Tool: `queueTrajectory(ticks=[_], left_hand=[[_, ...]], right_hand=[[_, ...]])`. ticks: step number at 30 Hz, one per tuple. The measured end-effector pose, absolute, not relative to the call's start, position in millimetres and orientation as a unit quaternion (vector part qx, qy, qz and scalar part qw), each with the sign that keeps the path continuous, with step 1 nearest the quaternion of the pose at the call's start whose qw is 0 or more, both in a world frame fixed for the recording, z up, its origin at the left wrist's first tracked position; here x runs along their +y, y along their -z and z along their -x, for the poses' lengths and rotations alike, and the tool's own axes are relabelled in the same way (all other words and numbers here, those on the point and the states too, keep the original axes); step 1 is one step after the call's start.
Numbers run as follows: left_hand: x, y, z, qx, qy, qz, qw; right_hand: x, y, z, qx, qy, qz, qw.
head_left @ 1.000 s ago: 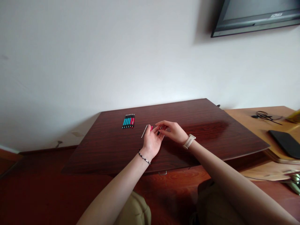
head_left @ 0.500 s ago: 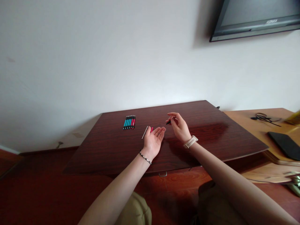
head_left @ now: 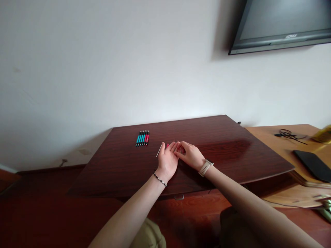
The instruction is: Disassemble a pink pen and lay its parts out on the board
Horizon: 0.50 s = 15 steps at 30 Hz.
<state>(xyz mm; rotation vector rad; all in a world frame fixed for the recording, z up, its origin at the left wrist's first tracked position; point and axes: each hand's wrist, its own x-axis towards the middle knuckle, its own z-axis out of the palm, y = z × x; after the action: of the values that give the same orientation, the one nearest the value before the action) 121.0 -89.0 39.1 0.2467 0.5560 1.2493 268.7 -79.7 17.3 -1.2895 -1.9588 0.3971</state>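
Observation:
Palm up over the dark wooden table, my left hand (head_left: 168,159) has its fingers stretched out. A thin white stick, like a pen refill (head_left: 158,151), lies beside its thumb. Just behind its fingers shows a bit of a pink pen part (head_left: 167,145). My right hand (head_left: 191,156) is closed in a pinch, its thumb and fingertips touching the left fingertips. A touch of pink shows by the right fingers, but what they hold is mostly hidden. Off to the left, several blue and pink pens (head_left: 142,138) lie side by side in a row.
The dark table (head_left: 119,165) stands against a white wall. To the right, a lighter wooden desk (head_left: 269,132) holds a black cable (head_left: 288,135), a dark flat device (head_left: 312,165) and something yellow (head_left: 323,135). A television (head_left: 284,31) hangs above.
My right hand has come left and down to the left fingertips. The small black piece it pinched before is now hidden. My left hand stays nearly in place, palm up.

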Motion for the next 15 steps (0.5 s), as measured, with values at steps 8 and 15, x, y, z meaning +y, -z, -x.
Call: queueTrajectory(ticks=[8,15], left_hand=[[-92.6,-34.4,-123.6,0.244,-0.578,-0.158,0.763],[-94.4,-30.0,-125.6,0.241,-0.577,-0.179,0.76]], right_hand=[[-82.2,-14.8,-265.0,-0.747,-0.186,0.507,0.388],[-84.4,-16.0,-263.5,-0.744,-0.204,0.516,0.373]])
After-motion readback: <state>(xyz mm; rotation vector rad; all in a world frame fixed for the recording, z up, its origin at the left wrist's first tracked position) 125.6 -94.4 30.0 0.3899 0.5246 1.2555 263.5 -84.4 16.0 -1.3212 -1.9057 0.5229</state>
